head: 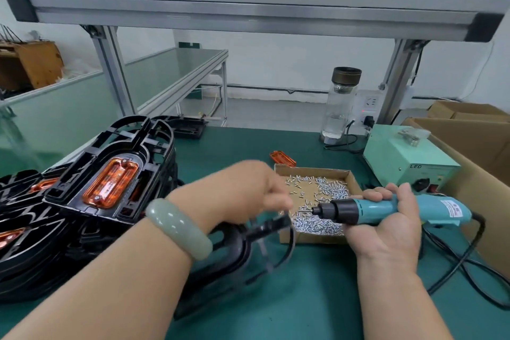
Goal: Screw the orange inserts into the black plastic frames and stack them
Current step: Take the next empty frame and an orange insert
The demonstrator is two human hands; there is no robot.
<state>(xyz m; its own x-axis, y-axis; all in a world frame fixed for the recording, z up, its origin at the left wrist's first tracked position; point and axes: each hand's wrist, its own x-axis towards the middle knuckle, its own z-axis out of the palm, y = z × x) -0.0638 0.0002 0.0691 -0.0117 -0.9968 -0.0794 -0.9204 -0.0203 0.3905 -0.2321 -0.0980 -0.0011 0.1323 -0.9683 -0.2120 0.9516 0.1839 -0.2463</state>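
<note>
screw box [285,237] behind frame [240,246]; bottle [340,107] beyond

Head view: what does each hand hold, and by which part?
Right hand grips the teal screwdriver around its barrel; left hand, blurred, holds a black frame by its rim.

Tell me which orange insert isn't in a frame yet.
The loose insert on the mat just behind the screw box; the others sit inside black frames stacked at left.

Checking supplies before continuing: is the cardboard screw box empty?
Not empty: small silver screws lie heaped in the shallow brown cardboard box, thickest toward its near right side.
</note>
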